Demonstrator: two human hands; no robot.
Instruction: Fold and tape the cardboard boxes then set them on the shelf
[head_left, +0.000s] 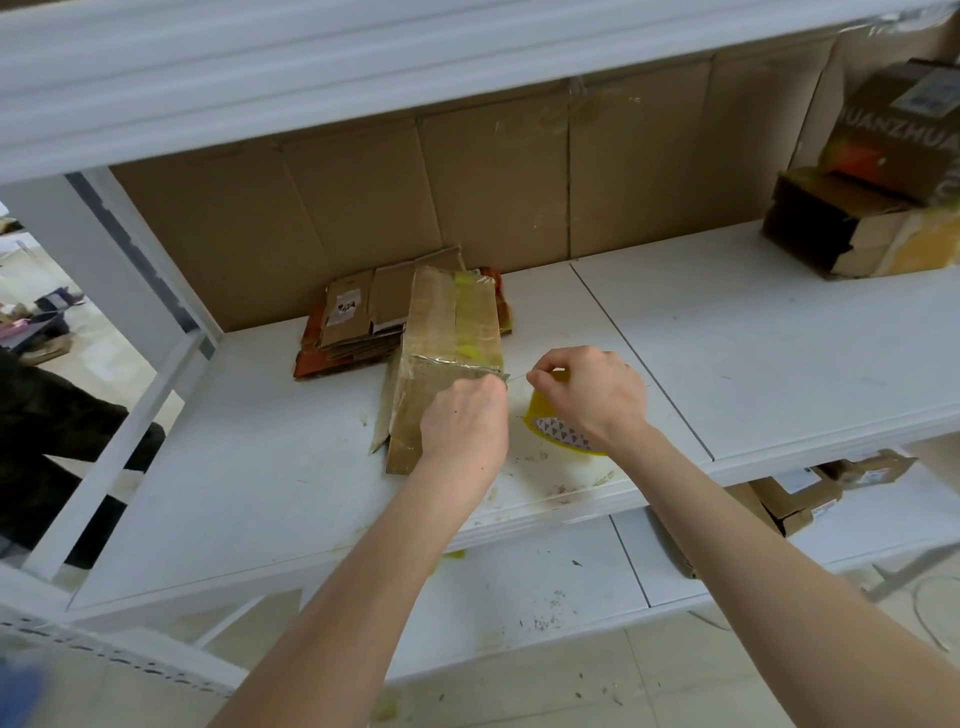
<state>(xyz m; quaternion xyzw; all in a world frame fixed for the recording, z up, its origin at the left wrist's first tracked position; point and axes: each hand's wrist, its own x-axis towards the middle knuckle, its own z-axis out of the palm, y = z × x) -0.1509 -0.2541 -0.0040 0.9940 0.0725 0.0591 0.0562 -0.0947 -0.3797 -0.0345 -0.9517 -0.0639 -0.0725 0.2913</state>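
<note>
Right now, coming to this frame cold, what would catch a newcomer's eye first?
Two bare forearms reach to mid-shelf, where the left hand presses on a taped cardboard box and the right hand holds a yellow tape roll beside it. Behind the box lies a stack of flattened cartons; finished boxes sit at the shelf's far right.

Shelf (753, 332) lies open rightward; flattened cardboard (353, 322) blocks behind the box (447, 332).
</note>
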